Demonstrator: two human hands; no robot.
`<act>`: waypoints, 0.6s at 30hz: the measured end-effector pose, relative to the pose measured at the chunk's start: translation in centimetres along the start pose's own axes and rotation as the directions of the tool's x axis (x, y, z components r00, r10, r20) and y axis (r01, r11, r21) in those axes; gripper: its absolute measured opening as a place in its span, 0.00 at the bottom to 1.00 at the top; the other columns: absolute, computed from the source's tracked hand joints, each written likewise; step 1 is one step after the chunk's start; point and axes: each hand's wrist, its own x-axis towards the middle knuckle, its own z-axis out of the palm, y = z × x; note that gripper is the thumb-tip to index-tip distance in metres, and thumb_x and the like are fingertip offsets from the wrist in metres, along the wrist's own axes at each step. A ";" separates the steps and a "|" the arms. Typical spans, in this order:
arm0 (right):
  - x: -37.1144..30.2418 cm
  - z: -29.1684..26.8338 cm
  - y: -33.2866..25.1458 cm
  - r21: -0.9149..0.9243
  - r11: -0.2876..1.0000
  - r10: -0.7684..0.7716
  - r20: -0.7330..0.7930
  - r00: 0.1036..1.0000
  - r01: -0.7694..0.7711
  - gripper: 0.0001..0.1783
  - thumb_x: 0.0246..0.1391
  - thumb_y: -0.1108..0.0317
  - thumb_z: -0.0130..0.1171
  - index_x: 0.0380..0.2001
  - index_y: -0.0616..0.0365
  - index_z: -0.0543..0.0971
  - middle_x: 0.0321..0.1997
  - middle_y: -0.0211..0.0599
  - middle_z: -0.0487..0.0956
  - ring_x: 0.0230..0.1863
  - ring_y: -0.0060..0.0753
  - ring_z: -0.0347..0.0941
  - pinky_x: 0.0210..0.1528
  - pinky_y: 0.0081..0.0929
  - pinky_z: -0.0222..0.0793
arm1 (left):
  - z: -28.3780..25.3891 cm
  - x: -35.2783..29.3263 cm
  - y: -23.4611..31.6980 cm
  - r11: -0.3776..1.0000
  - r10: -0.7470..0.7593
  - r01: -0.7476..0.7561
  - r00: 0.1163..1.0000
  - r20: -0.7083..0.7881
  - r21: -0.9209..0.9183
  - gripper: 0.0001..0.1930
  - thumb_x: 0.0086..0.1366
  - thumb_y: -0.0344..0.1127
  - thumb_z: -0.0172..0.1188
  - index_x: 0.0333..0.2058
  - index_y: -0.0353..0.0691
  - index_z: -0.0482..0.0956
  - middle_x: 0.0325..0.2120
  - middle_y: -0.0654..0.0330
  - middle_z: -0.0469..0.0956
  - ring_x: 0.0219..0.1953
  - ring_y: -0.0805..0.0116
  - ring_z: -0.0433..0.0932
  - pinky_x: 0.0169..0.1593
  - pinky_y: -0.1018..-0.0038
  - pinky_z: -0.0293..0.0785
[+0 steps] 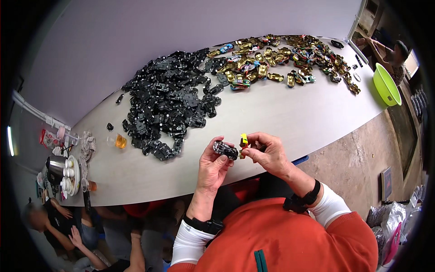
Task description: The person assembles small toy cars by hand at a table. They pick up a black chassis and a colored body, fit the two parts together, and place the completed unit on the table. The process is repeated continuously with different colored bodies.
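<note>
One toy car pinched in our left hand, right hand pinching yellow-red piece, by near edge of table

ctr: 1 bare l hand, 1 bare r hand, 1 held black plastic toy car, 1 held small yellow-and-red pc. upper ctr: 1 big heap of black toy-car pcs, too many to count; upper r, 1 spread of shiny gold & multicolour toy cars, ditto. far r: 1 lime-green plastic basin. l: 2 clear cups w/ amber liquid, 2 stray black pcs.
</note>
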 end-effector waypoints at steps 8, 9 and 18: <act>-0.2 -0.4 0.1 -0.175 0.981 -0.083 0.008 0.997 0.083 0.13 0.42 0.77 0.64 0.34 0.66 0.75 0.25 0.34 0.75 0.22 0.14 0.69 0.22 0.14 0.65 | 0.4 0.2 -0.6 0.996 0.017 -0.018 1.000 0.011 0.089 0.24 0.55 0.22 0.58 0.52 0.40 0.67 0.40 0.57 0.74 0.36 0.73 0.75 0.36 0.79 0.75; -0.3 -0.4 0.1 -0.209 0.971 -0.117 0.017 0.993 0.118 0.13 0.42 0.77 0.64 0.34 0.66 0.75 0.25 0.34 0.74 0.22 0.15 0.69 0.22 0.14 0.65 | 0.5 0.1 -0.6 0.994 0.018 -0.019 1.000 0.007 0.103 0.24 0.54 0.22 0.59 0.51 0.39 0.67 0.40 0.58 0.74 0.36 0.73 0.75 0.36 0.79 0.75; -0.7 0.2 -0.6 -0.178 0.952 -0.233 0.104 0.967 0.249 0.16 0.45 0.84 0.57 0.40 0.66 0.71 0.29 0.37 0.75 0.27 0.23 0.76 0.25 0.18 0.73 | 1.6 -0.2 -0.5 0.966 0.058 -0.075 0.996 0.073 0.248 0.22 0.54 0.23 0.60 0.49 0.37 0.70 0.37 0.63 0.73 0.38 0.73 0.73 0.36 0.78 0.74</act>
